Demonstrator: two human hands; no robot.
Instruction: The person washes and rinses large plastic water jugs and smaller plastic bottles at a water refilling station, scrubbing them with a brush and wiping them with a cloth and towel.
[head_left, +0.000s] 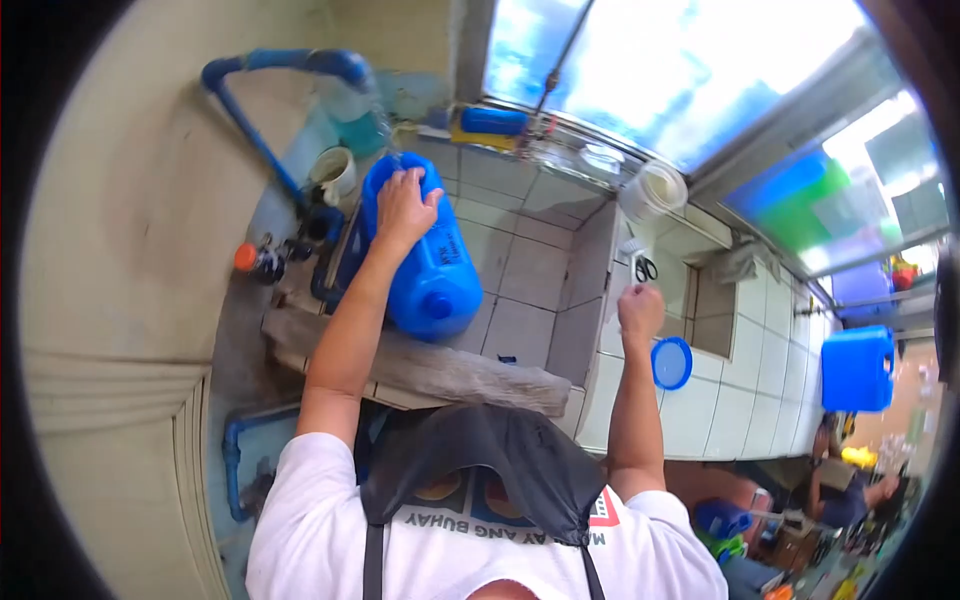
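Note:
A blue plastic jug (439, 259) lies tilted in a tiled sink (517, 270), its small round cap facing me. My left hand (405, 206) grips the jug's far end by the handle. Water runs from a blue pipe (289, 58) onto that end, where the opening is hidden. Over the tiled counter on the right, my right hand (641, 306) has its fingers curled in. Just beyond it are a white brush-like item (631, 246) and black-handled scissors (646, 268); whether the hand holds either is unclear. Close beside my wrist is a round blue-rimmed lid (671, 363).
A worn ledge (450, 371) edges the sink in front of me. White tubs (654, 189) and a blue sponge-like block (493, 121) stand by the window. Another blue jug (857, 369) sits at the counter's far right. A person (847, 495) is in the background there.

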